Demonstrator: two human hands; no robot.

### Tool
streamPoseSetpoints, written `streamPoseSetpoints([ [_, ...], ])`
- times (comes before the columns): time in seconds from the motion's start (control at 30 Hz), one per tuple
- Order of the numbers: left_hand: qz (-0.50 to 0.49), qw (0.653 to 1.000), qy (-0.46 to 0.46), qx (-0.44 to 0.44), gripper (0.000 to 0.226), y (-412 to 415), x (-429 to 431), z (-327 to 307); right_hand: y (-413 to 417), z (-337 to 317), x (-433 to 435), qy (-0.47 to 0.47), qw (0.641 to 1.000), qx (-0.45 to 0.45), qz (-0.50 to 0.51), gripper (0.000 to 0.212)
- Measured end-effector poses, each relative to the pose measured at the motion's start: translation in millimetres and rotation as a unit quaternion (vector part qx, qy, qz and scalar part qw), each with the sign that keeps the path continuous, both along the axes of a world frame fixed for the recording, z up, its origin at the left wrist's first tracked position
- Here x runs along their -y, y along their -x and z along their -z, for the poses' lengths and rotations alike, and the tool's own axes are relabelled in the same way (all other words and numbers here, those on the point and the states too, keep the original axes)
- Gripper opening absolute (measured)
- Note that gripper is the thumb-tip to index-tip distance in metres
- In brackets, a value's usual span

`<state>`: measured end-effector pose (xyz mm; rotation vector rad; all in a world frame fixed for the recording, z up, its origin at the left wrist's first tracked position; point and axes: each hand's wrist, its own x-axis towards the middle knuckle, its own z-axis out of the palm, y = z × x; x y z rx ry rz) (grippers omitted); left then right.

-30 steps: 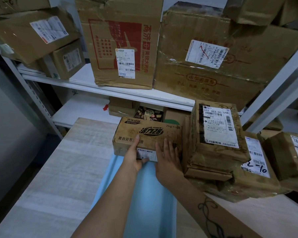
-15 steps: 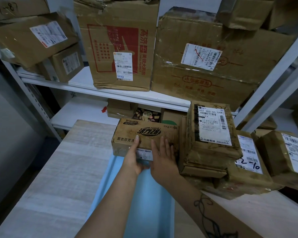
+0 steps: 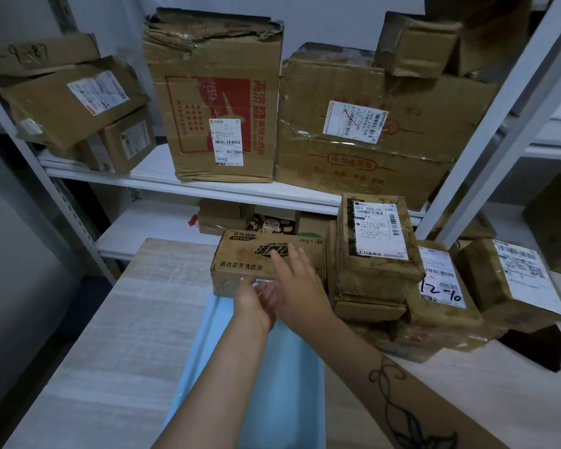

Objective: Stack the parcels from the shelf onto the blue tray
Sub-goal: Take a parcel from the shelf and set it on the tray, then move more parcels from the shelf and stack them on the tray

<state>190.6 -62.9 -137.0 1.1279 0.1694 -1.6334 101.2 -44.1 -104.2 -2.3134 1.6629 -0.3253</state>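
My right hand is flat and spread wide, fingers fanned across the front of the detergent box, gripping nothing. My left hand sits just under it at the box's lower edge; the right hand covers part of it, so I cannot tell how its fingers are set. There is a vine tattoo on my right forearm.

Below my arms I see the blue tray, running lengthwise on a pale wood-grain table. The detergent box stands at the tray's far end, upright on its long side, printed face toward me.

Just to the right there is a pile of taped brown parcels. The tallest one, the labelled parcel, is touching the detergent box's right side. Beside it I see a parcel marked "12-10", then another wrapped parcel at the table's edge.

Further back, white metal shelving. Small boxes sit on the lower shelf behind the table. Up on the higher shelf: a tall carton with red print, a wide crumpled carton touching it on the right, and tilted boxes at left. Pale wall behind, dim light all round.
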Motion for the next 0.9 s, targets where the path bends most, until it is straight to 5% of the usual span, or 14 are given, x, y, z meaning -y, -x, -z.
streamPoseSetpoints([
  [0.33, 0.068, 0.975, 0.16, 0.135, 0.023, 25.8, -2.7, -49.6, 22.1, -51.9, -3.8, 0.149, 0.98, 0.13, 0.018, 0.043],
  [0.47, 0.15, 0.931, 0.224, 0.248, 0.015, 47.7, -6.9, -64.2, 59.2, -73.8, 3.7, 0.244, 0.945, 0.153, 0.154, 0.043],
  [0.63, 0.236, 0.891, 0.211, 0.325, 0.045, 75.9, -11.1, -81.8, 126.5, -81.3, 27.1, 0.015, 0.89, 0.268, 0.368, 0.07],
  [0.77, 0.284, 0.893, 0.18, 0.299, 0.061, 91.9, -7.3, -83.3, 153.1, -72.9, 36.7, -0.176, 0.789, 0.426, 0.406, 0.058],
  [0.9, 0.296, 0.879, 0.196, 0.317, 0.054, 103.6, -6.4, -80.4, 160.4, -64.9, 37.9, -0.22, 0.778, 0.441, 0.39, 0.04],
])
